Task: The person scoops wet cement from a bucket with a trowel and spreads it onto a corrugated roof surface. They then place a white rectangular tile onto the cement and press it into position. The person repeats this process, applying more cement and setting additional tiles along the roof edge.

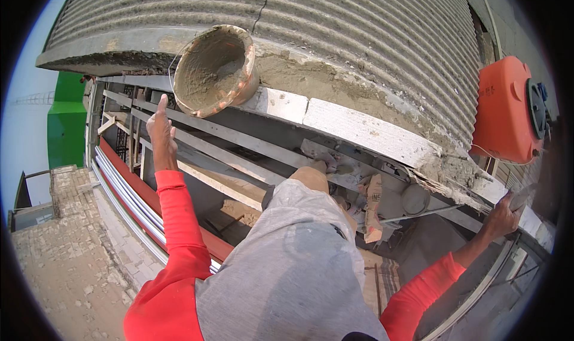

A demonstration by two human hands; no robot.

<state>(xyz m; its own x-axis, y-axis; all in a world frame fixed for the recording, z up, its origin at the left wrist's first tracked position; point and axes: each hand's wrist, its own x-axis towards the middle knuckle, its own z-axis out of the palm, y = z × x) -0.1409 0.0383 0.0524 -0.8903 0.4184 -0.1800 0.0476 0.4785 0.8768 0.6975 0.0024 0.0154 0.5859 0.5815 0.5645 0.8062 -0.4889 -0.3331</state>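
My left hand (pixel 161 132) is raised beside the bucket, one digit stretched up and the others loosely bent. Nothing shows in it, and it is apart from the bucket. The round bucket (pixel 248 81) stands tilted toward me on the ledge, its inside coated with grey mortar (pixel 209 78). Out to the far right, my right hand (pixel 503 216) is closed around what looks like a trowel (pixel 524 196), its flat grey blade near the ledge's right end. The grip itself is partly hidden. Wet mortar (pixel 323 81) lies along the ledge behind white blocks (pixel 365 127).
Corrugated roofing (pixel 371 36) rises beyond the ledge. An orange tank (pixel 505 111) stands at the right. Wooden rails (pixel 233 153) run below the ledge, with an open drop beneath. A torn paper bag (pixel 373 206) lies lower down. Metal pipes (pixel 131 200) run at the left.
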